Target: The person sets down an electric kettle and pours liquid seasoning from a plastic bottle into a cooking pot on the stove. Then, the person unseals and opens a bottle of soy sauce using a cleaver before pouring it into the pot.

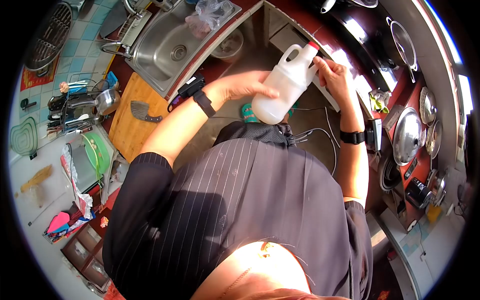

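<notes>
A translucent white plastic jug (285, 87) with a side handle and a red cap (313, 45) is held tilted in front of my body, its cap end toward the upper right. My left hand (250, 85) is wrapped round the jug's body, with the thumb across its front. Beside the cap end, my right hand (332, 75) is closed, its fingertips near the jug's neck. Whether those right fingers pinch anything is too small to tell.
A steel sink (172, 47) holds a plastic bag at its upper edge. A cleaver (145, 112) lies on a wooden cutting board (131, 132) at left. To the right are a black stove (367, 47), a pan (402, 42) and pot lids (407, 135). Cables hang near my waist.
</notes>
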Tool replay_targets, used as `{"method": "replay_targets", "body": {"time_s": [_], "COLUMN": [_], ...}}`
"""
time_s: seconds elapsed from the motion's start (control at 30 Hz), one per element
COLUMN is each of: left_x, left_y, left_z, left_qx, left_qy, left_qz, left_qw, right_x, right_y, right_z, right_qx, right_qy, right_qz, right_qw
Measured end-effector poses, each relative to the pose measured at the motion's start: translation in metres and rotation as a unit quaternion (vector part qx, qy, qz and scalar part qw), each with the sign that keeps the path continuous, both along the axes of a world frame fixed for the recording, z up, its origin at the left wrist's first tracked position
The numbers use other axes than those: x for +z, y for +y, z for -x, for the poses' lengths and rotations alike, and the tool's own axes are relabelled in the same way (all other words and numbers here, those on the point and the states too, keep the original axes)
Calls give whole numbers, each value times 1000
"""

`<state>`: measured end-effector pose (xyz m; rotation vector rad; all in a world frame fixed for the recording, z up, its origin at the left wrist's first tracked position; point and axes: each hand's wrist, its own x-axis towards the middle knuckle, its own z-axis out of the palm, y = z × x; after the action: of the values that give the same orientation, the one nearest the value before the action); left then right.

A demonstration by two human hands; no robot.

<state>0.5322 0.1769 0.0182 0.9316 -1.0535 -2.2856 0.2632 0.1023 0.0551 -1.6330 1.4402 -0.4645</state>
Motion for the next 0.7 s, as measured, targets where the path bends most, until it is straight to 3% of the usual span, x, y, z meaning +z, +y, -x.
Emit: {"method": "replay_targets", "body": {"time_s": [0.1, 0.17, 0.33, 0.43, 0.5, 0.57, 0.63, 0.7], "left_x": [-7, -26, -135, -228, -257, -315, -338, -346], "left_y": [3, 3, 1, -4, -15, -40, -73, -93], "left_z": [6, 7, -16, -47, -71, -103, -134, -147], "left_qx": [29, 74, 193, 276, 324, 389, 447, 554], "left_qy": [-7, 18, 98, 145, 142, 35, 84, 2], "left_qz": [40, -13, -165, -266, -325, -339, -328, -400], "left_qw": [999, 997, 962, 912, 877, 856, 828, 730], "right_x": [-15, -21, -52, -78, -99, -109, -118, -124], "right_y": [1, 0, 1, 9, 18, 22, 26, 30], "right_z": [-3, -5, 5, 25, 42, 57, 70, 79], "right_qx": [12, 14, 2, -11, -49, -60, -86, -102], "right_qy": [6, -16, -23, -6, -25, 10, 5, 6], "right_qz": [-37, -25, -71, -114, -148, -175, -193, -202], "right_qw": [999, 999, 997, 993, 987, 983, 977, 974]}}
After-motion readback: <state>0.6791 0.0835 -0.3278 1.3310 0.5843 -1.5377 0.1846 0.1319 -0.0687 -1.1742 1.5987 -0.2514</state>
